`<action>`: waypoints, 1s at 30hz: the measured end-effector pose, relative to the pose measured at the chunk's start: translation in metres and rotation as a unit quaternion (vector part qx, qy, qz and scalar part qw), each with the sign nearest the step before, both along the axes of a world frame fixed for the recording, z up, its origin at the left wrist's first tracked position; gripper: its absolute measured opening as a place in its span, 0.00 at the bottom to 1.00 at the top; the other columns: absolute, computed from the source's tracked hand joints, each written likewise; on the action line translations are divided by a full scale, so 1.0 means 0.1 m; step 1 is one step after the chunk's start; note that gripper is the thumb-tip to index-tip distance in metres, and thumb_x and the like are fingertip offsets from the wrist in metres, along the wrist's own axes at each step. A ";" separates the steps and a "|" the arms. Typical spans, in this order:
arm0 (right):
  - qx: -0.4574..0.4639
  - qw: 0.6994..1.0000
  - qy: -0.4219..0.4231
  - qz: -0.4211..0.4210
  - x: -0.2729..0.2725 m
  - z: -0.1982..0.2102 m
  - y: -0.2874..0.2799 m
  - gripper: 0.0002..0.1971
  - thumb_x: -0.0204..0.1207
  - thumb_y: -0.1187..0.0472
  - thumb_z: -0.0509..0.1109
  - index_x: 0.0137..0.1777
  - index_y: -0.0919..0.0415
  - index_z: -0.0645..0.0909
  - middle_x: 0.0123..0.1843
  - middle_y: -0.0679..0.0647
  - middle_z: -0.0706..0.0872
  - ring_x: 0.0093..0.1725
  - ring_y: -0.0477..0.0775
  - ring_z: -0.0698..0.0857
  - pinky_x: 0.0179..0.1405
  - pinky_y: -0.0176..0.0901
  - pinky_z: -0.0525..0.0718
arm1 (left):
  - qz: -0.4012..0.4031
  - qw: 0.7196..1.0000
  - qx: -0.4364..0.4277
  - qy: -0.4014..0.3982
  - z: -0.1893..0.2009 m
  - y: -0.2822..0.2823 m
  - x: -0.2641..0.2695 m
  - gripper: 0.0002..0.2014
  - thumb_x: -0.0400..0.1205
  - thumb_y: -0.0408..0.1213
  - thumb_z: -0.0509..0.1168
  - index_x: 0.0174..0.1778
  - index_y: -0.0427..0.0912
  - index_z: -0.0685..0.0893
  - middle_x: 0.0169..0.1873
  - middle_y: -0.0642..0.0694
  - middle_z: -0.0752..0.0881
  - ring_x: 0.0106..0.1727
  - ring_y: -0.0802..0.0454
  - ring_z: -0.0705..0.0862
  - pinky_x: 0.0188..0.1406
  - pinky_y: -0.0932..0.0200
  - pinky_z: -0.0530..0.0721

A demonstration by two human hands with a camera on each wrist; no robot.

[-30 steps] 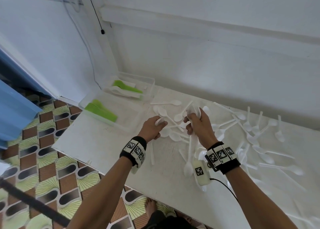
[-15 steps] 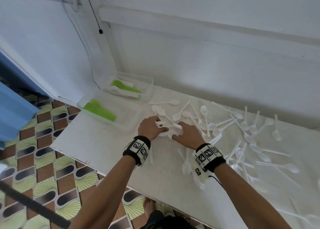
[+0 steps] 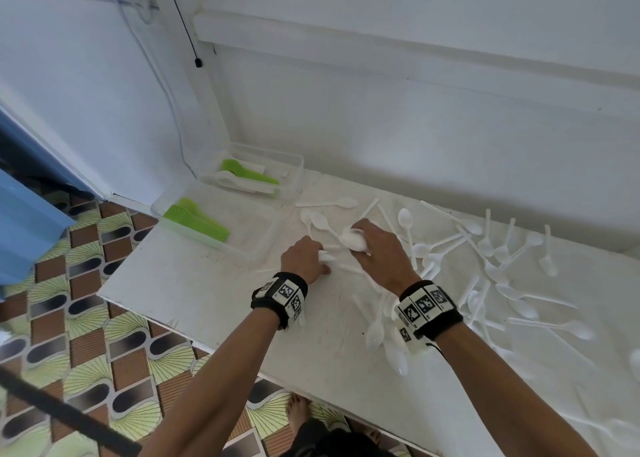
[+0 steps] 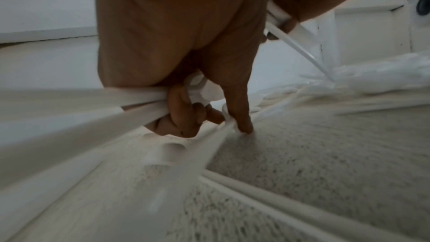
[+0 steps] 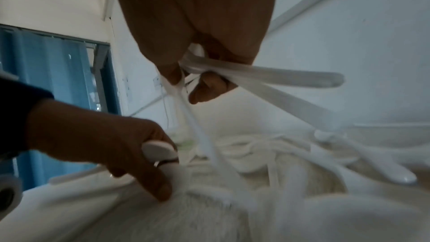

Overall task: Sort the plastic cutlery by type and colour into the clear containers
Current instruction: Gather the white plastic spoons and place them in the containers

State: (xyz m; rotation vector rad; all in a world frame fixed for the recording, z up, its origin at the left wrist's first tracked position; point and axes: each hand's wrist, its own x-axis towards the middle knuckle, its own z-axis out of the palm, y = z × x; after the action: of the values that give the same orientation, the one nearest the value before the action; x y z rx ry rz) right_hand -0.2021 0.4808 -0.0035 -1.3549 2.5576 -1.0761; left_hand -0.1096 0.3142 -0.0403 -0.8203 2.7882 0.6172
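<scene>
White plastic spoons [image 3: 491,269] lie scattered over the white desk [image 3: 194,283], beside two clear containers [image 3: 221,228] holding green cutlery [image 3: 195,223]. Left hand [image 3: 304,259] grips a bundle of spoons, fingers curled, thumb touching the desk. Right hand [image 3: 379,252] clutches another bunch.

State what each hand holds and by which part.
Left hand: a bundle of white spoons, gripped where the handles meet the bowls. Right hand: more white spoons, grip near the bowls, handles sticking out.

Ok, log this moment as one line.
phase: gathering white spoons | left hand: grips spoons | right hand: grips spoons | containers: green cutlery only | table: spoons scattered
</scene>
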 end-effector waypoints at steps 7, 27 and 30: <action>-0.182 0.972 -0.137 -0.052 0.02 0.26 0.02 0.08 0.90 0.59 0.62 0.63 0.58 0.78 0.38 0.46 0.89 0.39 0.48 0.90 0.42 0.40 0.87 | -0.034 0.996 0.060 0.055 0.14 -0.11 0.00 0.15 0.79 0.44 0.73 0.58 0.43 0.82 0.52 0.43 0.87 0.53 0.42 0.85 0.50 0.50 0.83; 0.134 0.971 -0.146 -0.131 -0.23 -0.24 -1.05 0.22 0.80 0.47 0.73 0.67 0.60 0.81 0.59 0.65 0.87 0.63 0.69 0.82 0.56 0.54 0.80 | 0.265 0.918 0.222 0.196 0.28 -0.15 0.75 0.25 0.80 0.54 0.73 0.27 0.41 0.72 0.19 0.49 0.77 0.16 0.57 0.73 0.23 0.69 0.71; 0.183 0.969 -0.115 -0.117 -0.36 -0.28 -1.26 0.22 0.79 0.46 0.73 0.66 0.59 0.81 0.59 0.64 0.86 0.62 0.68 0.83 0.56 0.54 0.81 | 0.257 0.931 0.179 0.188 0.24 -0.15 0.74 0.28 0.79 0.56 0.73 0.28 0.43 0.65 0.22 0.50 0.69 0.23 0.55 0.69 0.25 0.62 0.67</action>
State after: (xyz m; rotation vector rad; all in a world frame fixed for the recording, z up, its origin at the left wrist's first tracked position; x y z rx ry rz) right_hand -0.2381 0.3553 -0.0317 -0.8094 2.6116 -0.6845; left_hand -0.0359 0.2987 -0.0164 -1.4854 2.6163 1.4568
